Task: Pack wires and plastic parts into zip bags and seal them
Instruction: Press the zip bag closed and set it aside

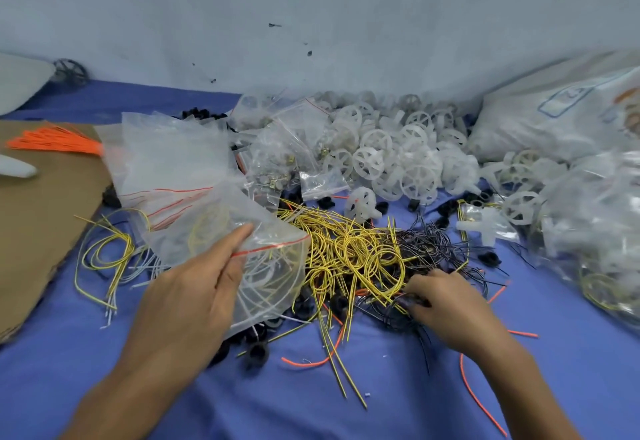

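- Two hands work at the filling step: nothing about the held bag [273, 266] is sealed yet, and its mouth gapes toward the wires.
- One left hand [194, 287] pinches that bag at its red zip line, thumb on top, fingers underneath; the bag hangs just above the surface [381, 405], left of the pile.
- One right hand [446, 304] has its fingers curled down into the black wires [433, 239] at the pile's near edge, apparently gripping a few.
- Next move, as a judgement: lift a small bunch free of the tangle, feed it through the bag's mouth, then press the zip shut.
- Counts: one bag in hand, with a few pale loops inside it.
- Dozens of yellow wires [349, 249] lie in the main pile; a smaller batch lies apart on the left.
- At least three loose orange wires [478, 398] lie on the surface, and one orange bundle [55, 142] lies on the cardboard [34, 232].
- Several empty bags [166, 155] are stacked behind; the wheels [391, 155] are too many to count.
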Tool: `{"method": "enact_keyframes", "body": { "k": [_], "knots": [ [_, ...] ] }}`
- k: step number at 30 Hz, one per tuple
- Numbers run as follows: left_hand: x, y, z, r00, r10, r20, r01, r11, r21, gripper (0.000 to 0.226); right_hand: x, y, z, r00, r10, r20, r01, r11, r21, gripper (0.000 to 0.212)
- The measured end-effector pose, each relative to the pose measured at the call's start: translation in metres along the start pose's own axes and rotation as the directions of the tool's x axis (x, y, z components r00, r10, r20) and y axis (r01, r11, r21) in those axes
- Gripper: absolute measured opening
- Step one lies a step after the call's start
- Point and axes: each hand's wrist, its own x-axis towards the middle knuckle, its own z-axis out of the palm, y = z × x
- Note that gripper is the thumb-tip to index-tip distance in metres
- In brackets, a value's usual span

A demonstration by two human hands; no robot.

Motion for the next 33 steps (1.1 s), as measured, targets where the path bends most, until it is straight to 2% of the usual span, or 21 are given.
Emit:
{"method": "enact_keyframes", "body": {
  "k": [6, 9, 11, 14, 17, 19, 22, 24, 28, 31, 32, 33],
  "knots": [
    [-0.001, 0.003, -0.003, 0.999, -0.047, 0.010, 0.047, 0.999, 0.006, 0.034, -0.020, 0.012, -0.029, 0.976, 0.081, -0.200, -0.043, 0.981, 0.187, 0.013],
    [-0.001, 0.006, -0.002, 0.998, -0.054, 0.023, 0.054, 0.998, -0.012, 0.034, -0.039, 0.018, -0.058, 0.935, 0.159, -0.316, -0.032, 0.928, 0.372, 0.005],
    [0.000, 0.007, -0.001, 0.998, -0.062, 0.029, 0.062, 0.998, -0.015, 0.034, -0.051, 0.018, -0.074, 0.925, 0.180, -0.336, 0.020, 0.858, 0.514, 0.004],
    [0.000, 0.007, 0.002, 0.997, -0.064, 0.044, 0.065, 0.997, -0.030, 0.034, -0.067, 0.001, -0.085, 0.954, 0.103, -0.280, 0.133, 0.695, 0.707, 0.023],
    [0.001, 0.009, 0.005, 0.996, -0.054, 0.070, 0.054, 0.999, -0.002, 0.040, -0.071, -0.027, -0.070, 0.989, -0.034, -0.146, 0.141, 0.536, 0.832, 0.019],
    [0.000, 0.010, 0.009, 0.995, -0.028, 0.096, 0.025, 0.999, 0.033, 0.039, -0.068, -0.045, -0.052, 0.993, -0.109, -0.036, 0.090, 0.541, 0.836, 0.012],
    [-0.002, 0.013, 0.012, 0.991, -0.011, 0.137, -0.001, 0.997, 0.081, 0.048, -0.056, -0.069, -0.027, 0.985, -0.156, 0.068, 0.045, 0.622, 0.782, 0.014],
    [-0.005, 0.016, 0.011, 0.986, 0.043, 0.163, -0.063, 0.990, 0.125, 0.045, -0.045, -0.086, -0.015, 0.983, -0.142, 0.113, -0.008, 0.589, 0.808, 0.016],
    [-0.009, 0.018, 0.011, 0.977, 0.111, 0.180, -0.137, 0.980, 0.144, 0.047, -0.027, -0.132, -0.005, 0.982, -0.171, 0.076, -0.017, 0.323, 0.946, 0.017],
    [-0.010, 0.014, 0.010, 0.976, 0.136, 0.169, -0.158, 0.979, 0.127, 0.047, -0.012, -0.170, -0.005, 0.973, -0.222, 0.066, -0.054, 0.059, 0.997, 0.023],
    [-0.010, 0.013, 0.010, 0.977, 0.138, 0.164, -0.158, 0.981, 0.116, 0.047, -0.010, -0.180, -0.012, 0.974, -0.213, 0.080, -0.084, -0.013, 0.996, 0.019],
    [-0.010, 0.012, 0.008, 0.977, 0.136, 0.163, -0.154, 0.982, 0.106, 0.047, -0.008, -0.194, -0.017, 0.980, -0.146, 0.136, -0.152, -0.106, 0.983, 0.022]
  ]
}}
